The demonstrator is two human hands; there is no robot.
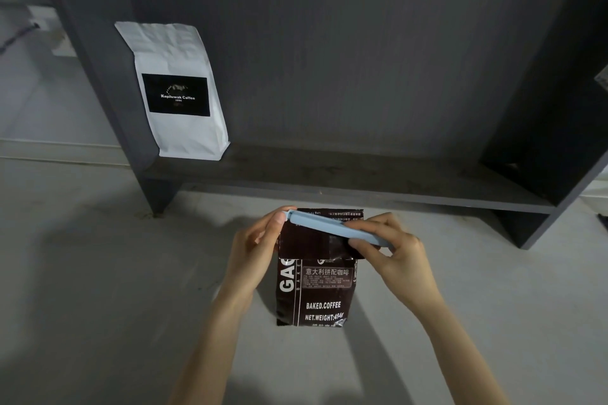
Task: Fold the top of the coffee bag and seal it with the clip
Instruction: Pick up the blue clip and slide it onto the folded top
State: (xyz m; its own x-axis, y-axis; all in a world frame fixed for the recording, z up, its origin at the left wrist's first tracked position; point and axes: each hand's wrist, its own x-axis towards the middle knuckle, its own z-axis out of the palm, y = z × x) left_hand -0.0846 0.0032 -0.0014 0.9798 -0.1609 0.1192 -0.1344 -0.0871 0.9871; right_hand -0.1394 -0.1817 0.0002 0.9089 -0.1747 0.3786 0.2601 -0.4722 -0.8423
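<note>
A dark brown coffee bag (316, 293) with white lettering stands upright on the pale floor, its top folded over. A long light-blue clip (320, 222) lies slanted across that folded top. My left hand (260, 240) pinches the clip's left end at the bag's upper left corner. My right hand (385, 243) grips the clip's right end, thumb and fingers closed around it beside the bag's upper right corner. Whether the clip's jaws are snapped together I cannot tell.
A white coffee bag (177, 92) with a black label stands at the left end of a dark grey shelf unit (362, 181) behind the brown bag. The shelf's side panels rise left and right. Pale floor surrounds my arms.
</note>
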